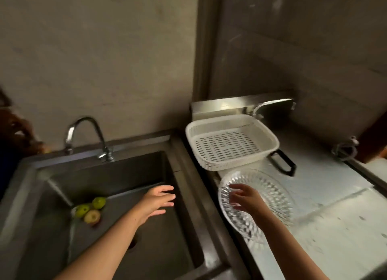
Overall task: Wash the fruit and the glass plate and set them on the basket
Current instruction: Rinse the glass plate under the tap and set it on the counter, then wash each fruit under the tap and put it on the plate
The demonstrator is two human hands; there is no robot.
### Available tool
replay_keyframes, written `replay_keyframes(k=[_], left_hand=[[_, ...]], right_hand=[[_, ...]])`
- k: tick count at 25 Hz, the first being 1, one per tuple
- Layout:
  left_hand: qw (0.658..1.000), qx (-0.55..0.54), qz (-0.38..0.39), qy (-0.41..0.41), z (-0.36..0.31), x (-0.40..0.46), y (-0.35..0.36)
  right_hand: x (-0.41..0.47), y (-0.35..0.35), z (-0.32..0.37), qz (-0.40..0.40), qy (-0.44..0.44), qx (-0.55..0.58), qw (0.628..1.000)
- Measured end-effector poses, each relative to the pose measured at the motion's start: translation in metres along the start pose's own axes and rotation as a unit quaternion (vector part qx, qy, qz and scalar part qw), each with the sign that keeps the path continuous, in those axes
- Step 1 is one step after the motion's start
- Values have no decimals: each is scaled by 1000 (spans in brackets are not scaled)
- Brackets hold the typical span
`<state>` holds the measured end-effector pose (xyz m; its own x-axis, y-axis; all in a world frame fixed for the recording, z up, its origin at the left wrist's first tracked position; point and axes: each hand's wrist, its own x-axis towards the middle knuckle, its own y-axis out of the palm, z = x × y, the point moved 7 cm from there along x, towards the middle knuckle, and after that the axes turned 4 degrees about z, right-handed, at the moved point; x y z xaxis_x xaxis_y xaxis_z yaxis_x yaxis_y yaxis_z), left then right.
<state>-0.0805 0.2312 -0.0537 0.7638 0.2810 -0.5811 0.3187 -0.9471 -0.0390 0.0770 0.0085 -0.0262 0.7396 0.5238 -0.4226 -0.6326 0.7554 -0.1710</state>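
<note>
Three pieces of fruit lie together on the sink floor: two green ones (99, 202) (82, 210) and a reddish-yellow one (92, 216). A cut-glass plate (272, 193) is tilted over the steel counter right of the sink. My right hand (245, 198) grips its left rim. My left hand (156, 201) hovers over the sink's right side, fingers spread, holding nothing. A white slotted basket (266, 133) stands on the counter behind the plate, with nothing inside it.
A steel sink (178, 217) with a curved tap (85, 133) at its back edge. A black handle (282, 163) pokes out from under the basket. A second tap (270, 104) and a coiled hose (345, 148) sit at the counter's back. A wall rises behind.
</note>
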Motion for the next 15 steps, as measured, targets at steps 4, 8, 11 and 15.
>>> replay_keyframes(k=[4,8,11,15], left_hand=[[993,-51,-96,-48,63,-33,-92],[958,-149,-214,-119,146,-71,-177],[928,-216,-260,-156,206,-77,-226],[900,-252,-307,-178,269,-28,-273]], right_hand=[[34,117,12,97,-20,-75,992],[67,230,-10,181,11,-171,968],[100,307,-47,213,46,-227,949],[158,398,-102,227,50,-246,941]])
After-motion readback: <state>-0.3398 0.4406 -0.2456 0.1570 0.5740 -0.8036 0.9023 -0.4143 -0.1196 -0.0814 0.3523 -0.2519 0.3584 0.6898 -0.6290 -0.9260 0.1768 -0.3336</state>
